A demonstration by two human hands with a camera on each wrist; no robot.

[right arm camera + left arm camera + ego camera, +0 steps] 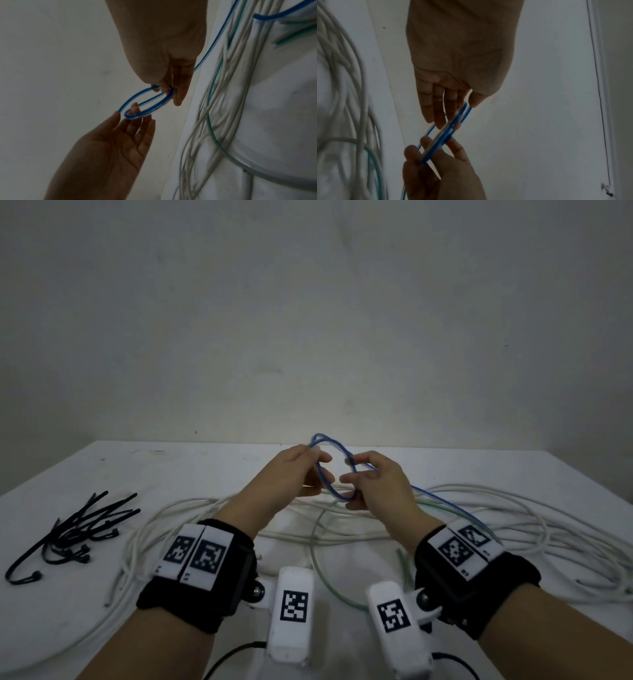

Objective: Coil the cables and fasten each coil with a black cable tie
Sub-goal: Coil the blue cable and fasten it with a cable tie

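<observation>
Loose tail: the blue cable (334, 465) trails from the right hand back over the white cables (513, 529) to the near right of the desk (51, 474). Feed it in slack so it does not drag the pile.
Green cable (317, 556): lies on the desk between the wrists, not yet coiled.
Left hand (294, 470): thumb and fingertips pinch the far side of the small blue coil, other fingers nearly straight. Judgement: keep this pinch fixed as the anchor.
Right hand (376, 484): fingers curl round the coil's near side, where the tail leaves. Lay each new loop the same size, flat against the last.
Coil: held in the air above the desk, two or three turns.
Cable ties (82, 525): black heap, far left, well apart; reach only once the coil is done.
</observation>
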